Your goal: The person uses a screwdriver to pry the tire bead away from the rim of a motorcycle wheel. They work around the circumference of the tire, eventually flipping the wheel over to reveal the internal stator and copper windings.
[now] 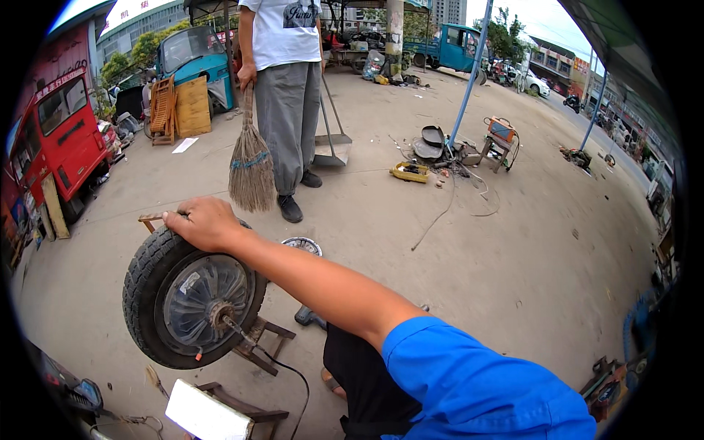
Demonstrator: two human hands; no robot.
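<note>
My right hand [202,221] grips the top of the tyre on a hub motor wheel [209,301], its arm in a blue sleeve reaching across from the lower right. The wheel stands tilted, its silver hub cover toward me. From the axle a black cable [302,381] runs down toward the lower edge. Beside the wheel is a low wooden stool [273,339]; I cannot tell whether it bears the wheel. A power tool [311,317] lies partly hidden under my forearm, and a round metal part [302,244] lies beyond it. My left hand is out of view.
A person [282,110] stands ahead with a straw broom [251,165] and a long-handled dustpan [332,150]. Close by is a white-topped stool [209,413]. A blue pole [471,73], a yellow tray [409,172] and an orange machine [501,130] on a stand are farther right.
</note>
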